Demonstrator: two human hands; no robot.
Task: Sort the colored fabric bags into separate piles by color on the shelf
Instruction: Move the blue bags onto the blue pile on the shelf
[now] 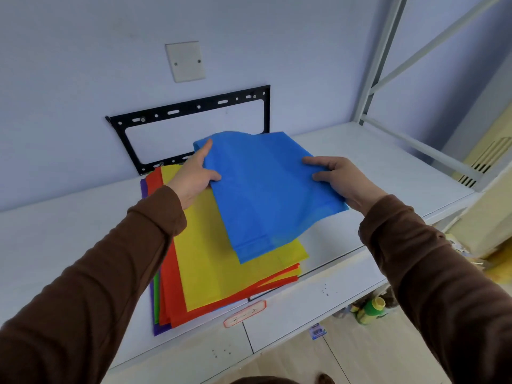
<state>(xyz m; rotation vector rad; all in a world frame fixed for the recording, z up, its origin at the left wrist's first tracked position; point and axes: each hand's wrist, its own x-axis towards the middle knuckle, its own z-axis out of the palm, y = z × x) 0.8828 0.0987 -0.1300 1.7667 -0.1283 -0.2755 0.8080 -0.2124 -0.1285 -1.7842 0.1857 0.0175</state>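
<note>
From the head camera, a blue bag is held between both hands above a white shelf. The left hand grips the bag's left edge: the thumb lies on top of the fabric near the edge, the index finger runs up along the edge toward the far corner, and the other fingers are hidden under the cloth. The right hand pinches the right edge, with the thumb and a fingertip on top and the rest underneath. The bag spans the gap between the two hands, its far end near the wall and its near end drooping down toward the person.

Under the blue bag, and partly covered by it, lies a stack of bags flat on the shelf. A yellow bag is on top of the stack; below it show the edges of a red bag, a green bag and a purple bag. The drooping end of the blue bag reaches the yellow bag's right part; whether it touches cannot be told. The left hand sits over the stack's far left part, the right hand over bare shelf just right of the stack.

Both arms wear brown sleeves. On the wall behind the stack are a black metal bracket and a white cover plate. A red-edged label sticks to the shelf's front edge.
</note>
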